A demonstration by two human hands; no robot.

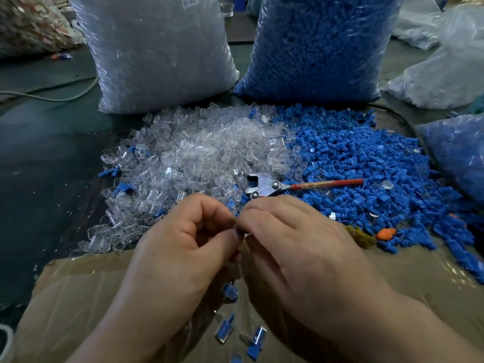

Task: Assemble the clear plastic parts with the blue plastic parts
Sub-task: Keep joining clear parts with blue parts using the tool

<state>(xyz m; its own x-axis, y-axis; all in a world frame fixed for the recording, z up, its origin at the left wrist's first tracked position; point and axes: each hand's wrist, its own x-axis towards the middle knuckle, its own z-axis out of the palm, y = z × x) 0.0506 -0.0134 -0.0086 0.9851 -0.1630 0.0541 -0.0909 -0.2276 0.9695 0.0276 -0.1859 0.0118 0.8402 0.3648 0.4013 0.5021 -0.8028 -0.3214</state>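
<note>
A heap of clear plastic parts (199,155) lies on the table, with a heap of blue plastic parts (366,163) to its right. My left hand (188,239) and my right hand (296,239) meet fingertip to fingertip at the centre, both curled and pinching one small piece (238,230) between them. The fingers hide most of it, so I cannot tell its parts apart. Below the hands, several joined clear-and-blue pieces (225,328) lie in a tape-covered cardboard box (78,297).
A metal plier-like tool with a red handle (301,185) lies across the heaps just beyond my hands. A big bag of clear parts (157,48) and one of blue parts (319,45) stand behind. An orange piece (385,233) lies at right. A cable (52,96) runs at left.
</note>
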